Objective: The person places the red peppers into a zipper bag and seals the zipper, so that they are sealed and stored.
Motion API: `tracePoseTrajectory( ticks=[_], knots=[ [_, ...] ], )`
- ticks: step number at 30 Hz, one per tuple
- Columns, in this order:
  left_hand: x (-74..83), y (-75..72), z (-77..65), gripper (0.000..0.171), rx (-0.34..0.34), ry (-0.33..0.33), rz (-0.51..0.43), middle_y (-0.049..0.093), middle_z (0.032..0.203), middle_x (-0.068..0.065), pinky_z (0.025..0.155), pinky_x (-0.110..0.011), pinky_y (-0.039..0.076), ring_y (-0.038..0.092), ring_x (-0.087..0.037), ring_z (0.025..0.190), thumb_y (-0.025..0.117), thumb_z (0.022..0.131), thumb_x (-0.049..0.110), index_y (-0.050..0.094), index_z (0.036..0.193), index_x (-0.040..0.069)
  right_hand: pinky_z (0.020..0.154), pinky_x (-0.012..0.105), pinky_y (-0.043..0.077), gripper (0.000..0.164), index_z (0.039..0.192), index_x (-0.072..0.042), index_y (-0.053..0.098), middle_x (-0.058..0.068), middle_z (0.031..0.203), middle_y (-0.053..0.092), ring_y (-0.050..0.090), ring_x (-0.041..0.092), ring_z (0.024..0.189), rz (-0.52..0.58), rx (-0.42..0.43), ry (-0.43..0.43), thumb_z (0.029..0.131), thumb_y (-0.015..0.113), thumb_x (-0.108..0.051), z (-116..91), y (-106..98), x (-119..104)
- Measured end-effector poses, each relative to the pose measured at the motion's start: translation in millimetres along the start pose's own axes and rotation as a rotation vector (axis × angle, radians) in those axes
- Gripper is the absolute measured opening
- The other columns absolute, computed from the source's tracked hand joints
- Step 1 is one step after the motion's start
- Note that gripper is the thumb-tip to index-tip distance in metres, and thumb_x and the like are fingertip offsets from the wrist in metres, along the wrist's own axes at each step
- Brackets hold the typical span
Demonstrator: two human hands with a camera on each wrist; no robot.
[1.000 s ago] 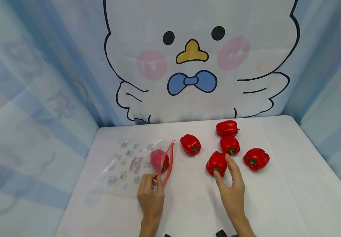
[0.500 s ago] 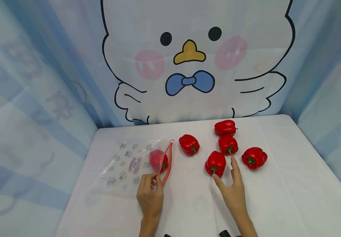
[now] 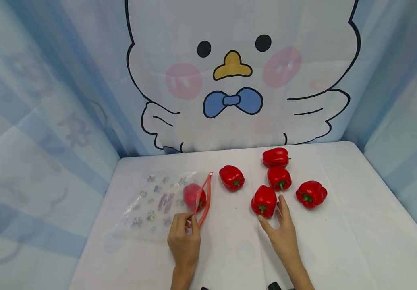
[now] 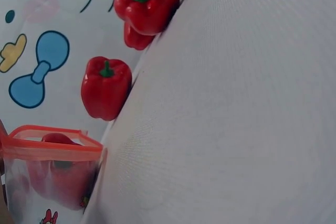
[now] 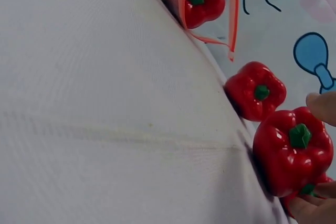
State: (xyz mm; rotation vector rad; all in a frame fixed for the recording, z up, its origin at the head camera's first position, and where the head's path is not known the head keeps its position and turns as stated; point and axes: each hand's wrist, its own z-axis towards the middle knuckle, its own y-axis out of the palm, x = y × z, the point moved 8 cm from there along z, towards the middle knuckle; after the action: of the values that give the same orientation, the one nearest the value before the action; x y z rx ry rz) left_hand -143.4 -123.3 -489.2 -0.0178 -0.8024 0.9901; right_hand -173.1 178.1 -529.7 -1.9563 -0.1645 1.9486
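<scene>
In the head view my left hand point(image 3: 184, 239) pinches the orange-red rim of a clear zip bag point(image 3: 150, 201) printed with small flowers. The bag's mouth gapes to the right, and a red bell pepper point(image 3: 193, 196) lies inside it. My right hand point(image 3: 282, 237) is at the near side of another red bell pepper point(image 3: 264, 201), thumb and fingers spread around its lower end. Whether they touch it is hard to tell. In the right wrist view this pepper point(image 5: 294, 150) sits between thumb and fingertips, its green stem toward the camera.
One bell pepper point(image 3: 231, 177) lies between bag and right hand. Behind the nearest pepper sit two more, a middle pepper point(image 3: 279, 177) and a back pepper point(image 3: 275, 157). Another pepper point(image 3: 311, 194) lies to the right. A printed curtain point(image 3: 230, 129) stands behind the white table point(image 3: 339, 249).
My right hand has drawn back slightly toward me, its fingers coming off the upper part of the pepper to its lower side. My left hand and the bag stay put.
</scene>
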Motion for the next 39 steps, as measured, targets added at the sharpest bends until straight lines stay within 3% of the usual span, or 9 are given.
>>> tracePoseTrajectory(
  ticks=[9, 23, 39],
  knots=[
    [0.7, -0.6, 0.0, 0.017, -0.004, -0.006, -0.005, 0.066, 0.081, -0.004, 0.06, -0.018, 0.044, 0.057, -0.014, 0.065, 0.079, 0.082, -0.004, 0.075, 0.093, 0.008, 0.117, 0.035, 0.03, 0.098, 0.167, -0.004, 0.012, 0.021, 0.173, 0.018, 0.026, 0.04, 0.159, 0.021, -0.001, 0.014, 0.094, 0.077, -0.013, 0.4, 3.2, 6.2],
    [-0.6, 0.0, -1.3, 0.016, -0.002, -0.008, -0.011, 0.066, 0.081, -0.003, 0.06, -0.018, 0.044, 0.057, -0.013, 0.065, 0.079, 0.082, -0.003, 0.075, 0.093, 0.009, 0.115, 0.035, 0.034, 0.089, 0.165, 0.0, 0.017, 0.025, 0.17, 0.025, 0.03, 0.04, 0.158, 0.03, 0.029, 0.071, 0.098, 0.074, -0.018, 1.9, 2.0, 13.4],
    [-4.3, 1.8, -2.0, 0.013, -0.048, -0.065, 0.011, 0.066, 0.083, -0.003, 0.062, -0.016, 0.044, 0.056, -0.013, 0.067, 0.078, 0.085, 0.0, 0.075, 0.095, 0.008, 0.112, 0.033, 0.037, 0.085, 0.164, 0.0, 0.023, 0.024, 0.169, 0.029, 0.033, 0.039, 0.156, 0.092, 0.032, 0.041, 0.098, 0.073, -0.019, 2.0, 5.2, 7.8]
  ],
)
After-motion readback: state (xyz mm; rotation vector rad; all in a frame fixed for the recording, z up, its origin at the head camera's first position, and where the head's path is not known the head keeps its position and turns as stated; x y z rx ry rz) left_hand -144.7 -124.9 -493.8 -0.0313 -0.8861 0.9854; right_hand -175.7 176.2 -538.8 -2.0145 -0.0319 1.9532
